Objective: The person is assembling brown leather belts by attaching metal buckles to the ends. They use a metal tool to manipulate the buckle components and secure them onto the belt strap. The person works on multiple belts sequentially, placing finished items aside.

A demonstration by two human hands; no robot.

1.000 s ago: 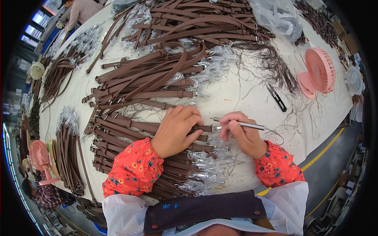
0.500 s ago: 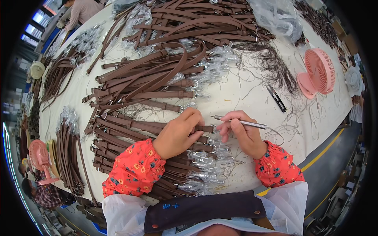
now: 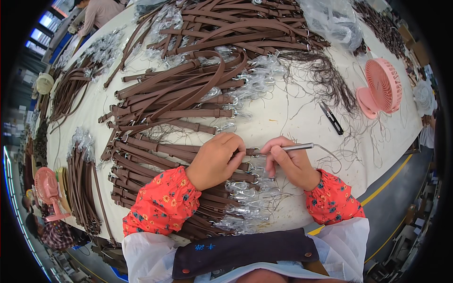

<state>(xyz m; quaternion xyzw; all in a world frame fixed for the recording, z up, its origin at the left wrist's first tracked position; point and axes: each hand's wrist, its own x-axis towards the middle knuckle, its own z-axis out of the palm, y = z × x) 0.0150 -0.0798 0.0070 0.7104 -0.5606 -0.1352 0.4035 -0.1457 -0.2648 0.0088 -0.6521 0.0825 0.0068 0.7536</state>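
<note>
Fingers bent, my left hand [image 3: 218, 159] pinches a brown strap [image 3: 251, 152] near its end, where a metal ring sits. That strap lies on top of a row of similar brown straps [image 3: 141, 162], whose metal fittings are wrapped in clear plastic [image 3: 243, 193]. Just to the right, my right hand [image 3: 291, 162] grips a slim silver pen-shaped tool [image 3: 298, 146] with a thin cord trailing from its right end. The tool's working tip is hidden by my fingers, close to the strap's ring; I cannot tell whether it touches.
Black-handled thread snips [image 3: 333, 120] lie right of a heap of dark loose threads [image 3: 330, 78]. A pink fan [image 3: 382, 87] stands at the right, another pink fan [image 3: 47, 188] at the left. More strap piles [image 3: 236, 23] cover the white table's far side. A person [image 3: 99, 16] is at the far left.
My right hand has turned and brought the tool leftward toward the strap's end, so its tip no longer shows. My left hand has shifted slightly right, still pinching the strap.
</note>
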